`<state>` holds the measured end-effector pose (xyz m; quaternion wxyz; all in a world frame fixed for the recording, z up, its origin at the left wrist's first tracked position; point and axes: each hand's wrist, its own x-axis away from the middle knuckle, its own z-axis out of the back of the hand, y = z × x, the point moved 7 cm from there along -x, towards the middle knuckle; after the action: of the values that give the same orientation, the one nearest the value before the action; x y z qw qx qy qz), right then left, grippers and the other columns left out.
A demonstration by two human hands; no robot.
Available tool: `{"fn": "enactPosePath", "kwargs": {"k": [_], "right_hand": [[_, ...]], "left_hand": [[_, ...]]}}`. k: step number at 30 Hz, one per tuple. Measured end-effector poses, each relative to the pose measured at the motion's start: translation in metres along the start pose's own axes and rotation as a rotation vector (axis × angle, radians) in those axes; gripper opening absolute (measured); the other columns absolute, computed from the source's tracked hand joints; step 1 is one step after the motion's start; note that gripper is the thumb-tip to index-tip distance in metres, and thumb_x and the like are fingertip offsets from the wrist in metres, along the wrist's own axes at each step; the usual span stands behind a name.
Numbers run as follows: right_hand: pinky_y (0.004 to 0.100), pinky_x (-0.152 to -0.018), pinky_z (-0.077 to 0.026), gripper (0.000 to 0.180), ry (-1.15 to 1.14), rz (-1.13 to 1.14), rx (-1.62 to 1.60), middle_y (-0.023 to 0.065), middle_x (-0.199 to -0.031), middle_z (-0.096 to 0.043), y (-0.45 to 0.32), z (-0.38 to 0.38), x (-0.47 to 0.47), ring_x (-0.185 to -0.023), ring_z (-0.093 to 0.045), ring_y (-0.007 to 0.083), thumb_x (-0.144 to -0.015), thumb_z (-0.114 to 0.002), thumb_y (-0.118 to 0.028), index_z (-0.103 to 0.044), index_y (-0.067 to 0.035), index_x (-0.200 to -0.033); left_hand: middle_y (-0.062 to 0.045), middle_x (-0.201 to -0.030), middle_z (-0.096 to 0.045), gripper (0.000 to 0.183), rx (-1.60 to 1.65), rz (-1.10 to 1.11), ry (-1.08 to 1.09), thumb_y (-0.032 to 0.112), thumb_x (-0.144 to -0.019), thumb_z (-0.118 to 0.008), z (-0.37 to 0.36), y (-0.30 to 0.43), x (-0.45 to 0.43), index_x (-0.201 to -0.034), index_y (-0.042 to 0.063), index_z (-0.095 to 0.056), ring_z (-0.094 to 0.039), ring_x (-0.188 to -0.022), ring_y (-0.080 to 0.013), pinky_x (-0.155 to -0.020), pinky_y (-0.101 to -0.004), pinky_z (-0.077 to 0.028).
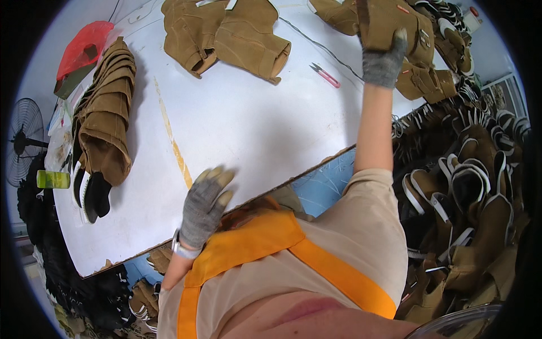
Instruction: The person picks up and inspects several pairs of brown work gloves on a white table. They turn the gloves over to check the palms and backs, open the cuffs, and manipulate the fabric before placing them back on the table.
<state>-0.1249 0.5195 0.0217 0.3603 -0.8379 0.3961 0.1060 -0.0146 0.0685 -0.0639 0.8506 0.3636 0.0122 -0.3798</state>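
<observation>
My left hand [204, 206], in a grey glove with pale fingertips, rests at the front edge of the white table [254, 127], its fingers apart and holding nothing. My right hand [384, 59], gloved alike, reaches to the far right and lies on a brown suede boot upper [381, 25]; whether its fingers grip the upper cannot be told. More brown uppers lie beneath and beside it. Pink-handled thread snips [325, 75] lie to the left of that hand. Two brown boot uppers [250, 46] lie at the table's far middle.
A nested row of brown boot uppers [106, 110] lies on the left, near a red plastic bag [82, 46] and a yellow-green container [53, 179]. A dark cord [322, 45] crosses the far table. Heaped boot pieces [470, 182] fill the right side. A fan [26, 142] stands far left.
</observation>
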Motion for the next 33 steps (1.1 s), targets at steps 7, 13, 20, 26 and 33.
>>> {"fn": "enactPosePath", "kwargs": {"k": [7, 13, 20, 26, 33], "right_hand": [[0.0451, -0.089, -0.055, 0.064, 0.089, -0.13, 0.376, 0.0083, -0.122, -0.06, 0.106, 0.097, -0.109, -0.11, -0.059, 0.0266, -0.072, -0.083, -0.012, -0.052, -0.009, -0.128], [0.0372, -0.101, -0.046, 0.085, -0.262, -0.158, 1.406, 0.0096, -0.127, -0.058, 0.141, 0.123, -0.115, -0.115, -0.055, 0.0258, -0.061, -0.091, -0.03, -0.05, -0.004, -0.131], [0.0376, -0.106, -0.039, 0.102, -0.029, -0.235, 1.501, 0.0161, -0.136, -0.051, 0.151, 0.169, -0.127, -0.125, -0.05, 0.0274, -0.056, -0.089, -0.049, -0.045, 0.001, -0.133], [0.0303, -0.077, -0.048, 0.028, 0.169, -0.341, 0.912, 0.0021, -0.104, -0.066, 0.109, 0.071, -0.016, -0.088, -0.061, 0.0159, -0.086, -0.071, -0.028, -0.064, -0.009, -0.105], [0.0313, -0.095, -0.046, 0.079, -0.204, -0.497, 1.087, 0.0136, -0.111, -0.064, 0.172, -0.014, 0.111, -0.101, -0.06, 0.0178, -0.076, -0.083, -0.023, -0.036, 0.005, -0.133]], "left_hand": [[-0.011, -0.107, -0.067, 0.021, -0.362, 0.069, 0.144, 0.006, -0.087, -0.059, 0.007, -0.018, 0.032, -0.107, 0.004, -0.065, -0.06, -0.106, -0.0316, -0.099, -0.0453, -0.041], [-0.009, -0.102, -0.068, 0.02, -0.346, 0.105, 0.175, 0.008, -0.085, -0.062, 0.005, -0.022, 0.03, -0.104, 0.004, -0.066, -0.062, -0.102, -0.03, -0.095, -0.0435, -0.044], [-0.01, -0.099, -0.069, 0.019, -0.3, 0.107, 0.23, 0.006, -0.083, -0.065, 0.009, -0.022, 0.029, -0.102, 0.003, -0.067, -0.063, -0.101, -0.0302, -0.094, -0.0434, -0.044], [-0.008, -0.104, -0.068, 0.02, -0.304, 0.118, 0.183, 0.009, -0.084, -0.065, 0.011, -0.021, 0.027, -0.104, 0.006, -0.068, -0.061, -0.105, -0.0271, -0.096, -0.0418, -0.043], [-0.007, -0.105, -0.067, 0.02, -0.29, 0.084, 0.159, 0.011, -0.082, -0.066, 0.01, -0.023, 0.038, -0.102, 0.008, -0.069, -0.06, -0.106, -0.0284, -0.097, -0.0418, -0.043]]}}
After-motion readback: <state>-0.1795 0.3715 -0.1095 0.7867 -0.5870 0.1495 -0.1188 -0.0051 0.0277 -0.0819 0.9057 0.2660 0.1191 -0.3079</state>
